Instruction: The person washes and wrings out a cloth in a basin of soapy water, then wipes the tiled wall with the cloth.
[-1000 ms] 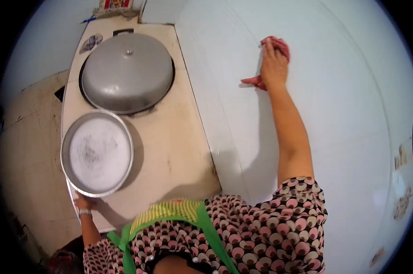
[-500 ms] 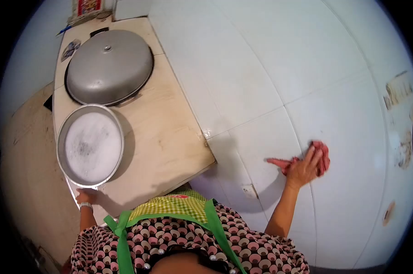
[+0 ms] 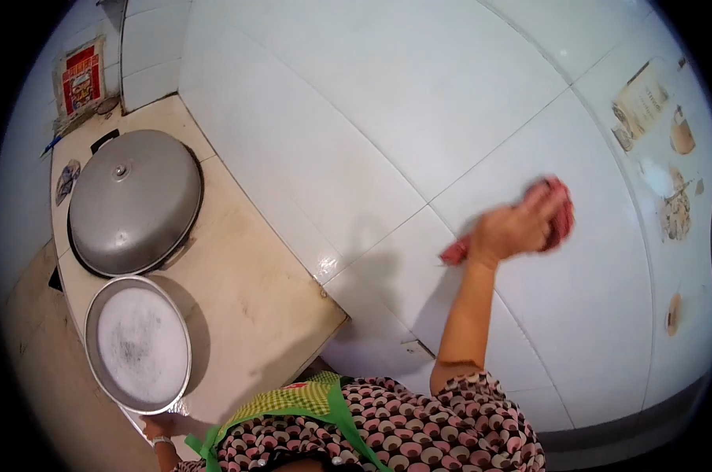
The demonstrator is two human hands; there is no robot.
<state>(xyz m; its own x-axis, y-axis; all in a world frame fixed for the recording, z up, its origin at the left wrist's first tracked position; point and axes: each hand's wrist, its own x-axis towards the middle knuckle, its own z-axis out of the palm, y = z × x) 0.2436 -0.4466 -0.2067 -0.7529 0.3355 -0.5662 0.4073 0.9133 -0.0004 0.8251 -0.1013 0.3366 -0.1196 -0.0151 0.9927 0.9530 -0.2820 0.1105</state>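
My right hand (image 3: 513, 228) is pressed to the white tiled wall (image 3: 356, 141) with a red cloth (image 3: 559, 216) bunched under its fingers. The hand is slightly blurred, and a tail of the cloth sticks out at its left side. My left hand (image 3: 161, 425) is low at the counter's front edge, just below a round metal basin (image 3: 184, 370). Its fingers are shadowed and partly hidden, so I cannot tell how they are held. White suds (image 3: 143, 342) with a greyish patch fill the basin.
A large wok with a domed metal lid (image 3: 136, 200) sits on the beige counter (image 3: 254, 291) behind the basin. A crumpled packet (image 3: 68, 181) lies left of it. A red printed sheet (image 3: 82, 79) is at the far wall. Peeling paper remnants (image 3: 643, 98) mark the right wall.
My right hand has moved the red cloth up the wall and slightly left in view. The camera view has shifted, so the counter, lid and basin appear lower and further left.
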